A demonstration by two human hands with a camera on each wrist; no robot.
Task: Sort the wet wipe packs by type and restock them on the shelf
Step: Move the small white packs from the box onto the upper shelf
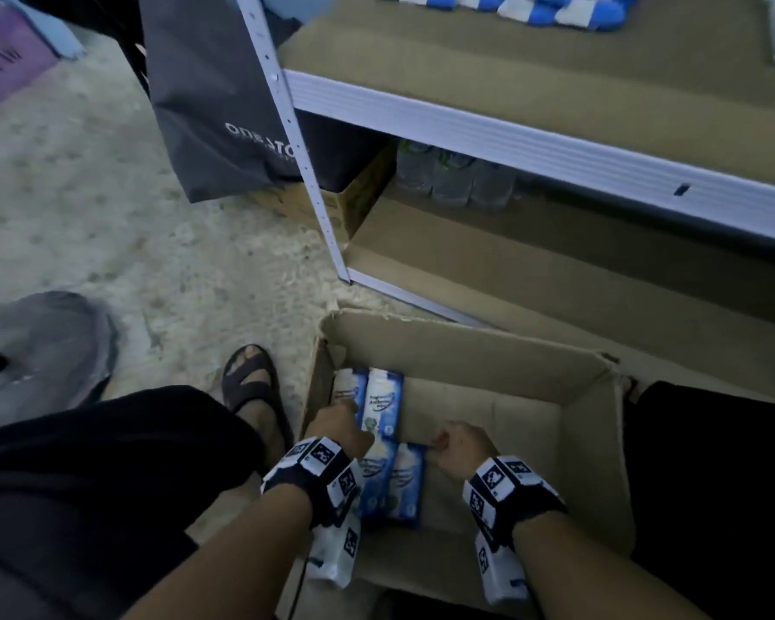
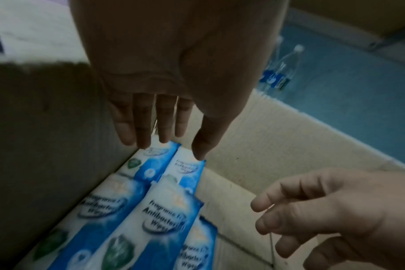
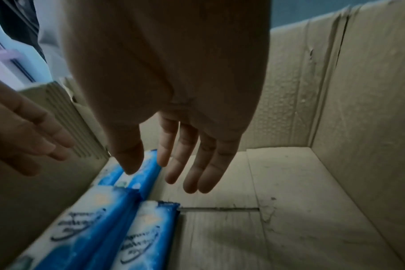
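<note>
Hands, left [image 1: 338, 425] and right [image 1: 459, 447], fingers loose, over wipe packs [image 1: 383, 407] along box [image 1: 466, 340] left wall, bare floor rightward.

Box [image 1: 466, 346] on the floor [image 1: 86, 208], right in front of the shelf [image 1: 533, 140]. Packs [image 1: 383, 409] lie in the box's left side, against its wall. Both hands inside: left hand [image 1: 338, 425] over the packs, right hand [image 1: 459, 447] just right of them.

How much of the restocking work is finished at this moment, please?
Done: blue-and-white packs already lie on the shelf. In hand: nothing; left hand and right hand reach open into the box. Left: about four wipe packs there.
</note>
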